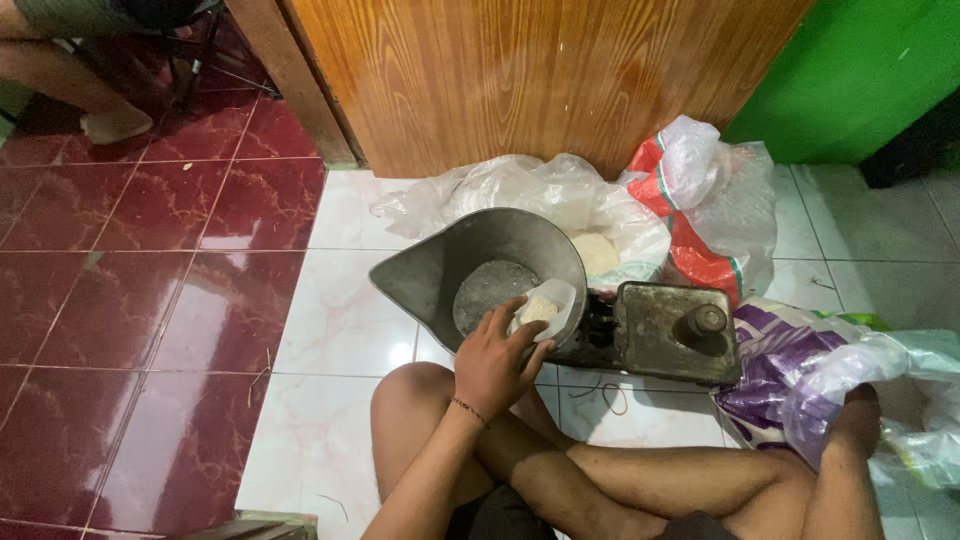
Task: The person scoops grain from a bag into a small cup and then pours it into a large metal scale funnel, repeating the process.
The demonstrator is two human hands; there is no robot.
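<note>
L hand (495,360) grips a small clear plastic scoop (548,306) holding pale grain, fingers curled round it, scoop sitting just inside the near rim of the grey metal scale pan (440,265), w/ a thin layer of grain on the pan floor beside it. R hand (858,412) lies well to the right of the pan, pushed into a purple-and-clear plastic bag (800,375); fingers hidden, so cannot tell its grip. Behind the pan: open clear bag of grain (600,225) and red-white sack (700,200) against the wooden door (520,80); right of the pan, touching its mount, the dark scale platform w/ a round weight (703,320).
</note>
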